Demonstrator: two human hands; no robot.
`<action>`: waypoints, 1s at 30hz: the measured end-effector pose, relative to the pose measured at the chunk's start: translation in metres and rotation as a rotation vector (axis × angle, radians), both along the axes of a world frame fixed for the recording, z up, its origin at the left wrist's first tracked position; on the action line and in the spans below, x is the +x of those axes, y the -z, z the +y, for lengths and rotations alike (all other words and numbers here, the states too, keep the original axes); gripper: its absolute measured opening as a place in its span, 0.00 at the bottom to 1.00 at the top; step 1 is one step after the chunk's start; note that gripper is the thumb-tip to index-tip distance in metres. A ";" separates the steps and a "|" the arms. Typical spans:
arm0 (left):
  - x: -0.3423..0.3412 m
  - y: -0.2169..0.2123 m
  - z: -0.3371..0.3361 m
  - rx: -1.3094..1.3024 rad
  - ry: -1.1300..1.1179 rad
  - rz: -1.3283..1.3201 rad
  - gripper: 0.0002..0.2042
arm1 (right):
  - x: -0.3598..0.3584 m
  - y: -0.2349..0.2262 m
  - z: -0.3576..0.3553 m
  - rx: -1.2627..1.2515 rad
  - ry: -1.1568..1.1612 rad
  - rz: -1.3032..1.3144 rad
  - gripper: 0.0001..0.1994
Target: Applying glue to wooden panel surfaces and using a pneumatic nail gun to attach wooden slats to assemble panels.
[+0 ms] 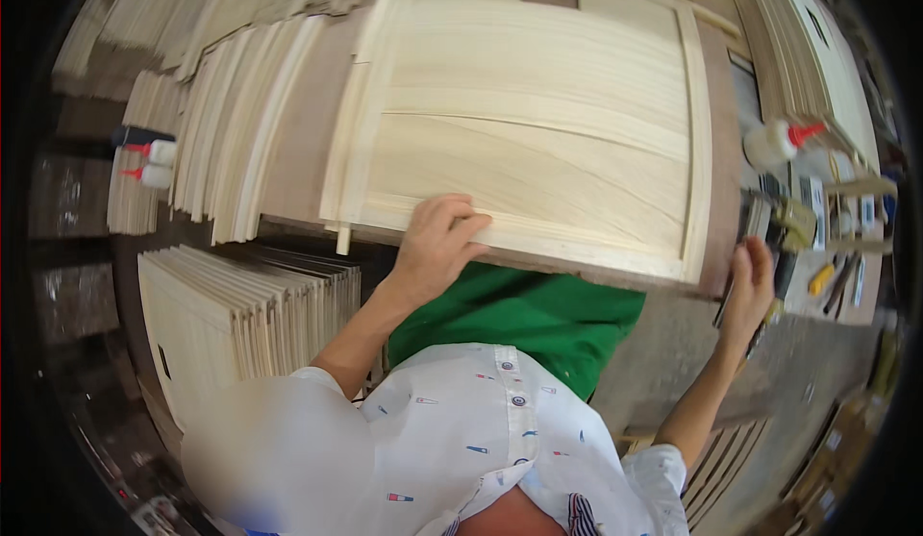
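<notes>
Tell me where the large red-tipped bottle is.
In the head view, the large red-tipped bottle is at the right, beyond the right hand and next to the panel stack.

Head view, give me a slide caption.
Left hand on the near edge of a wooden panel, wooden strips to its left.

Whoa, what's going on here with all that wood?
The person's left hand is at the near edge of a big pale wooden panel lying flat. The right hand is off the panel's right side, near some tools; whether it holds one is hard to tell. A white bottle with a red tip is beyond that hand.
</notes>
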State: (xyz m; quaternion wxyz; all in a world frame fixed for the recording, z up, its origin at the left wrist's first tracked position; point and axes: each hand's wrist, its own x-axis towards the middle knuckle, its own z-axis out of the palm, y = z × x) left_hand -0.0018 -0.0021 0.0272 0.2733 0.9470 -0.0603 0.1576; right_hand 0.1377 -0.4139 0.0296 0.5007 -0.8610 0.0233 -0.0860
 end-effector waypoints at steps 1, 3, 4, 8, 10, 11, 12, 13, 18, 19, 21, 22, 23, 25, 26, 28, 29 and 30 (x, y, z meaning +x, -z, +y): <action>0.001 -0.001 0.002 0.000 0.041 -0.003 0.18 | -0.002 0.000 0.015 0.008 -0.028 -0.017 0.21; 0.000 -0.013 0.004 -0.006 0.023 -0.023 0.18 | -0.005 -0.004 0.042 0.087 -0.104 0.108 0.22; -0.001 -0.020 0.004 -0.023 0.032 -0.026 0.17 | -0.004 -0.010 0.052 0.089 -0.114 0.091 0.22; 0.000 -0.050 0.012 -0.049 0.035 0.043 0.18 | 0.009 -0.023 0.065 0.364 -0.226 0.271 0.27; 0.004 -0.065 0.023 -0.032 -0.079 0.067 0.24 | 0.013 -0.030 0.062 0.347 -0.211 0.343 0.26; 0.005 -0.065 0.037 0.083 -0.229 0.074 0.27 | 0.014 -0.035 0.063 0.339 -0.210 0.331 0.26; 0.005 -0.063 0.056 0.196 -0.382 0.087 0.31 | 0.013 -0.038 0.064 0.361 -0.221 0.336 0.27; 0.007 -0.063 0.074 0.061 -0.511 0.148 0.30 | 0.014 -0.041 0.064 0.387 -0.241 0.348 0.27; 0.020 -0.029 0.138 -0.545 -0.600 0.234 0.25 | 0.025 -0.040 0.062 0.226 -0.312 0.351 0.21; 0.022 -0.026 0.140 -0.739 -0.530 0.300 0.25 | 0.027 -0.039 0.061 0.136 -0.303 0.327 0.18; 0.018 -0.018 0.141 -0.946 -0.472 0.337 0.24 | 0.031 -0.038 0.068 -0.056 -0.291 0.300 0.15; 0.012 -0.013 0.138 -0.965 -0.489 0.313 0.23 | 0.033 -0.037 0.073 -0.247 -0.259 0.260 0.12; 0.003 -0.015 0.135 -0.954 -0.490 0.275 0.22 | 0.032 -0.035 0.076 -0.202 -0.268 0.263 0.10; -0.007 -0.013 0.127 -0.780 -0.546 0.170 0.22 | 0.017 -0.037 0.069 -0.117 -0.286 0.216 0.09; -0.017 -0.010 0.121 -0.613 -0.614 0.121 0.21 | 0.018 -0.025 0.056 -0.077 -0.271 0.178 0.10; -0.050 -0.067 0.093 -0.607 -0.674 0.067 0.23 | 0.037 -0.006 0.027 -0.170 -0.259 0.190 0.22; -0.075 -0.083 0.087 -0.608 -0.759 0.056 0.23 | 0.036 -0.017 0.049 -0.084 -0.259 0.212 0.26; -0.099 -0.095 0.083 -0.524 -0.844 -0.011 0.23 | 0.045 -0.017 0.063 0.028 -0.342 0.141 0.27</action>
